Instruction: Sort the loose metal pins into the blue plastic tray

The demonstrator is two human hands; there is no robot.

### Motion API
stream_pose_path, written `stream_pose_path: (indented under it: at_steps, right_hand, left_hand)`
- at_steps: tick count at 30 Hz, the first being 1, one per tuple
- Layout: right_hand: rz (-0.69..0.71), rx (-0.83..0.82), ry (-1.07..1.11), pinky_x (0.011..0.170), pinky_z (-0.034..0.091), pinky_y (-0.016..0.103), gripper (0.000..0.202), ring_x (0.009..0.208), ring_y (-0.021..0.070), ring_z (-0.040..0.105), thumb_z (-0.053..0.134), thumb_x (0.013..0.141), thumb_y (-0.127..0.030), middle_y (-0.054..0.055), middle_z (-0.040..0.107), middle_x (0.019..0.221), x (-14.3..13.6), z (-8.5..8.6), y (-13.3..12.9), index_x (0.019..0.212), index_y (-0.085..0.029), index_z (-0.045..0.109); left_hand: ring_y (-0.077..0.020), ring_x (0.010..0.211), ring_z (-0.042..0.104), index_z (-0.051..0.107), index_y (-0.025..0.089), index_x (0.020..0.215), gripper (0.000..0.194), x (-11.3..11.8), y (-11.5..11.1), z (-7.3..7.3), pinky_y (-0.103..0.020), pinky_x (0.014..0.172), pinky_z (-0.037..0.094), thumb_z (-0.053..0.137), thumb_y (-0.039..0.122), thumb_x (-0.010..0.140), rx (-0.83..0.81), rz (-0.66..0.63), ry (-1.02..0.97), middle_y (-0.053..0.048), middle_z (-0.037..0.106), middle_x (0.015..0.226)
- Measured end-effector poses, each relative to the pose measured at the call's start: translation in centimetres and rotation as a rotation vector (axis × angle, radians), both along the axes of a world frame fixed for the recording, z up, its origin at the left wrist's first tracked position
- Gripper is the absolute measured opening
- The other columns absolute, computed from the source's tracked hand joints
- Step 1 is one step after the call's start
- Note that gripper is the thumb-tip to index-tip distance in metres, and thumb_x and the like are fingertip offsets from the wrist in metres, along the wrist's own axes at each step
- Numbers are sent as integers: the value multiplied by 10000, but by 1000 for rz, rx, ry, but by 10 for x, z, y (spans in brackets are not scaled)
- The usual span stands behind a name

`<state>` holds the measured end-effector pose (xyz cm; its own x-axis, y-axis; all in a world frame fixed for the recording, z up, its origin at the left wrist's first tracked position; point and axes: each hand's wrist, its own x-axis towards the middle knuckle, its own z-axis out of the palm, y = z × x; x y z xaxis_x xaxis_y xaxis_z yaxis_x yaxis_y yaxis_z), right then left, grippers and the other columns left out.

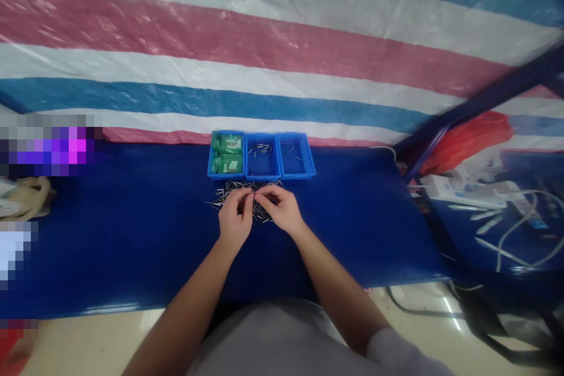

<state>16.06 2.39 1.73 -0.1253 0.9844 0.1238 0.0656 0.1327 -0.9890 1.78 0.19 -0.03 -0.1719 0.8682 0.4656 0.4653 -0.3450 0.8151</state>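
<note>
A pile of thin dark and silvery metal pieces [265, 212] lies on the blue table, just in front of three blue bins. Above this pile my left hand [233, 217] and my right hand [284, 208] meet, fingertips nearly touching. Each hand is closed in a pinch; whatever is between the fingertips is too small to make out. Green packets [228, 155] fill the left bin [226, 177]. Several slim metal pieces lie in the middle bin [264, 162], and a couple of thin ones in the right bin [296, 165].
The blue tabletop [361, 217] reaches to both sides. Behind it hangs a striped plastic sheet [247, 35]. To the right stand a dark metal frame [425, 153], a red bag [471, 138], a white power strip [458, 189] and loose cables. A beige roll-like object [37, 200] sits at left.
</note>
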Motion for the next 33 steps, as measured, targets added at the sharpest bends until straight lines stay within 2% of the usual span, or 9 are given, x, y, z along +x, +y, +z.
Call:
stream_pose_path:
  at_steps: [6, 12, 25, 27, 31, 33]
  right_hand:
    - [-4, 140, -157, 699, 509, 285, 135, 728, 164, 660, 681, 869, -326, 32, 737, 814, 2, 9, -1, 828, -213, 741]
    - [17, 157, -163, 687, 490, 267, 300, 677, 152, 646, 607, 920, -360, 19, 690, 687, 3, 14, -1, 693, -193, 709]
    - [11, 90, -185, 656, 508, 256, 455, 602, 140, 639, 545, 941, -468, 19, 687, 619, 3, 14, -1, 603, -196, 680]
    - [5, 92, -183, 655, 509, 257, 409, 618, 144, 643, 573, 927, -453, 21, 696, 640, 3, 12, -1, 634, -194, 694]
    - [-13, 98, -166, 632, 512, 259, 196, 661, 149, 649, 690, 853, -391, 35, 746, 811, 1, 8, -1, 886, -205, 739]
    - [2, 127, -173, 651, 516, 267, 161, 691, 154, 654, 711, 841, -350, 42, 752, 869, 0, 8, -1, 926, -217, 741]
  left_hand:
    - [-127, 794, 693, 624, 196, 1119, 223, -2, -1, -3, -260, 737, 570, 567, 302, 932, -27, 37, 27, -49, 709, 972]
    - [-78, 609, 647, 610, 201, 1135, 233, -1, -2, -1, -220, 631, 549, 565, 312, 935, -54, -26, -47, -16, 701, 890]
    - [-111, 728, 680, 599, 210, 1153, 256, -2, -3, -7, -241, 678, 563, 575, 328, 926, -83, -46, -75, -38, 702, 944]
    - [-111, 732, 681, 604, 206, 1147, 252, -2, -3, -7, -243, 693, 566, 570, 329, 930, -84, -44, -68, -40, 705, 949]
    - [-114, 750, 685, 613, 203, 1141, 251, -2, -2, -5, -249, 714, 572, 551, 339, 941, -75, -22, -57, -44, 706, 961]
    - [-115, 755, 686, 616, 206, 1137, 249, -2, -1, -5, -250, 714, 572, 551, 344, 940, -71, -7, -56, -44, 705, 967]
